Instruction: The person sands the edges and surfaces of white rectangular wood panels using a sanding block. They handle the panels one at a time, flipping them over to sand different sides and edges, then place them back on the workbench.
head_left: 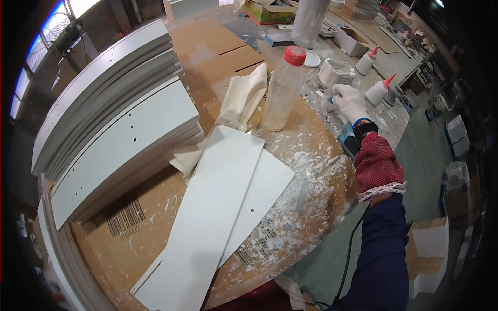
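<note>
My right hand [350, 102], in a white glove with a red knitted sleeve above the wrist, reaches to the far right of the work surface. Its fingers curl around a small pale object [327, 101] with a bit of blue, too small to make out. Just beyond it sits a white-crusted tub [336, 73]. Two white squeeze bottles with red tips, one nearer [377, 92] and one farther [365, 63], stand to its right. Two white panels lie crossed in front of me, the upper panel [207, 207] partly covering the lower panel [264, 192]. My left hand is out of view.
Curved white panels [124, 132] are stacked at the left. A cloudy bottle with a red cap [284, 90] stands beside a cream cloth [243, 98]. White flakes litter the cardboard [316, 181]. A black cable [348, 254] hangs by my right arm.
</note>
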The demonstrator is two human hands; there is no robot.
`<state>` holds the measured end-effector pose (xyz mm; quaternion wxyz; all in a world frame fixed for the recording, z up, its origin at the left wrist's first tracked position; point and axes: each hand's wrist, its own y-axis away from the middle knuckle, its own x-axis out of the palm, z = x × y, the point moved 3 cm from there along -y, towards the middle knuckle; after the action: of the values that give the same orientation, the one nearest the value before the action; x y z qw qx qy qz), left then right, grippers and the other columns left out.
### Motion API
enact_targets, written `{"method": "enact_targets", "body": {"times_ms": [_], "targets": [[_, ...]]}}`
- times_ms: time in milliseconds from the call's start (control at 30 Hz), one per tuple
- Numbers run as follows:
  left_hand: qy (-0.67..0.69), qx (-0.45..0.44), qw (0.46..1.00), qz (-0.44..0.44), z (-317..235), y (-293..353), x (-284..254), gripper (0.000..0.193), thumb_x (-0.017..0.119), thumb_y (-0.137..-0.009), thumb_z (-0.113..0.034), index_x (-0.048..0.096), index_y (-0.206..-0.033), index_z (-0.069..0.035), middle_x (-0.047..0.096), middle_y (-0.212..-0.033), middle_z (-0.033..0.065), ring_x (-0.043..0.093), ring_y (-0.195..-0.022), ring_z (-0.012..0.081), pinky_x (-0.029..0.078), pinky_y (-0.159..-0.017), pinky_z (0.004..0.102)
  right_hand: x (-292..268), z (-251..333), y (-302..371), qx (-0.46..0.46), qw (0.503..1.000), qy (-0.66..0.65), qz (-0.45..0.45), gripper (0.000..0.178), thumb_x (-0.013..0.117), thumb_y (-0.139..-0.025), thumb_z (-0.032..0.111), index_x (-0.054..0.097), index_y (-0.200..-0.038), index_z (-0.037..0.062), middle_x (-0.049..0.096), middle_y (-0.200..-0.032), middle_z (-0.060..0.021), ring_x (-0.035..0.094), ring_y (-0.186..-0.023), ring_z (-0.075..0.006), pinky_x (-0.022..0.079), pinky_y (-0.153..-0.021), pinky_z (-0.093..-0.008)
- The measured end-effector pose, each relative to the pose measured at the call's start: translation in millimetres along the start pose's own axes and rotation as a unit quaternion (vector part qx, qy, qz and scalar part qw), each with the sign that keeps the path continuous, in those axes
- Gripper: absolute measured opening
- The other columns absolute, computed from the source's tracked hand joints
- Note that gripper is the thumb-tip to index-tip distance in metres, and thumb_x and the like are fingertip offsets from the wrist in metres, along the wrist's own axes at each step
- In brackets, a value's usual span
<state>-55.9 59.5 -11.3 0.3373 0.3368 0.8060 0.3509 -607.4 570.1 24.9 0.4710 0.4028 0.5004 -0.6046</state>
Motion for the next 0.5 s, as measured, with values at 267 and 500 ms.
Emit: {"method": "enact_targets", "body": {"times_ms": [267, 500], "targets": [[0.151, -0.068, 0.986, 0.014, 10.3, -9.3, -1.4, 0.071, 0.033, -0.095, -0.065, 0.046, -0.135, -0.008, 0.060, -0.123, 0.0095, 0.060, -0.101, 0.0281, 0.052, -0.077, 0.0410, 2.9, 0.8, -7.4, 0.065, 0.992, -0.073, 0.083, 0.034, 0.065, -0.075, 0.016, 0.068, -0.108, 0.0095, 0.068, -0.105, -0.0133, 0.064, -0.099, -0.0261, 0.047, -0.089, -0.0333], [0.135, -0.059, 0.988, 0.040, 10.0, -12.0, -3.7, 0.074, 0.033, -0.094, -0.067, 0.044, -0.137, -0.007, 0.059, -0.125, 0.0085, 0.060, -0.102, 0.0274, 0.052, -0.075, 0.0403, -16.9, -29.0, 1.0, 0.147, 0.925, -0.349, 0.034, 0.035, 0.065, -0.086, 0.017, 0.060, -0.116, 0.0014, 0.064, -0.086, -0.0061, 0.059, -0.069, -0.0138, 0.048, -0.058, -0.0277]]}}
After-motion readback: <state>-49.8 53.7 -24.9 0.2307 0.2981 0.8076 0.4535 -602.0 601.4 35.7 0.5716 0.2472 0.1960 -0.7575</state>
